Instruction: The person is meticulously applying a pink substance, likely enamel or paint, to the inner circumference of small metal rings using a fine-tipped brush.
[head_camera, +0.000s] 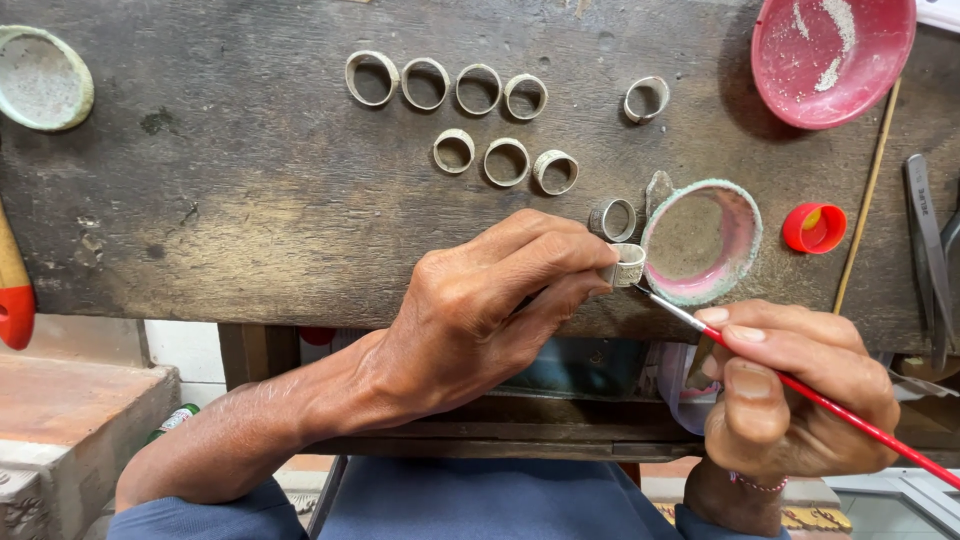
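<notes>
From the head view, a dark, scarred wooden bench (250, 200) is filling the upper frame, its front edge running just below the hands; under it a drawer ledge, pale floor and a brick-coloured step are showing. The left hand (480, 310) is closing thumb and fingers on a silver ring (628, 264) at the bench's front edge. The right hand (790, 390) is pinching a red-handled brush (800, 390), whose tip is touching that ring. Just beside the ring a small pink-lined dish (702, 240) is sitting, with a loose ring (612, 219) near it. Two rows of rings (460, 110) are lying farther back, leaving bare wood to the left. A red bowl (830, 55), a red cap (813, 228) and pliers (925, 240) are crowding the right edge.
</notes>
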